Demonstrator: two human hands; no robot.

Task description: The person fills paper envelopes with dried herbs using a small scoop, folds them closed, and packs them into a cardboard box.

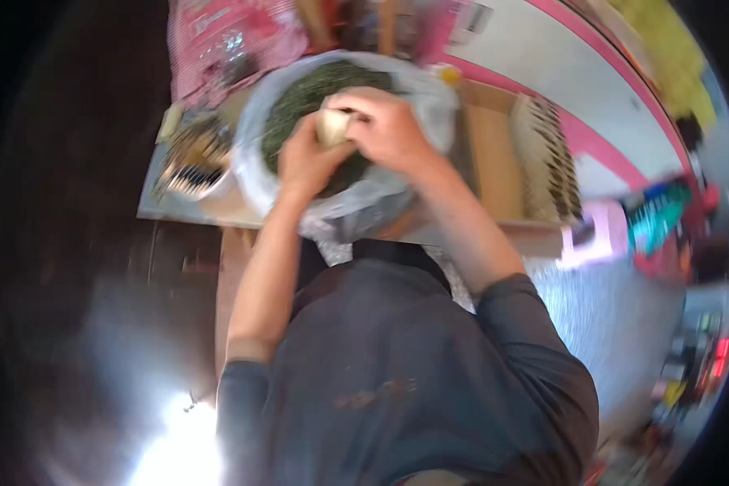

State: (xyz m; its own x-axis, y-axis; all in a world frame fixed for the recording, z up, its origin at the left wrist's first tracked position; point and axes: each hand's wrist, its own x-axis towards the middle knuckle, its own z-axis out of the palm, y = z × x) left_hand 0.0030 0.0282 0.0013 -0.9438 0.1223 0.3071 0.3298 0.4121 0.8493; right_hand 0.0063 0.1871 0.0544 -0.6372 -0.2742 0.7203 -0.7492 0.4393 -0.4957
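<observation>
Both hands meet over a basin (pixel 251 154) lined with white plastic. A heap of dark green, dry-looking shredded leaf (pixel 287 109) fills it. My left hand (pixel 301 162) is wrapped round a small pale cream object (pixel 333 128), whose kind I cannot make out through the blur. My right hand (pixel 387 128) closes on the same object from the other side, with fingers bent over its top. The fingertips are partly hidden behind the object and each other.
Left of the basin, a round container (pixel 211 188) holds several thin brownish pieces. Pink checked cloth (pixel 219 40) lies behind it. On the right stand a cardboard box (pixel 494 154), a row of pale, dark-tipped pieces (pixel 543 154) and a pinkish-white plastic item (pixel 599 231) at the table's edge.
</observation>
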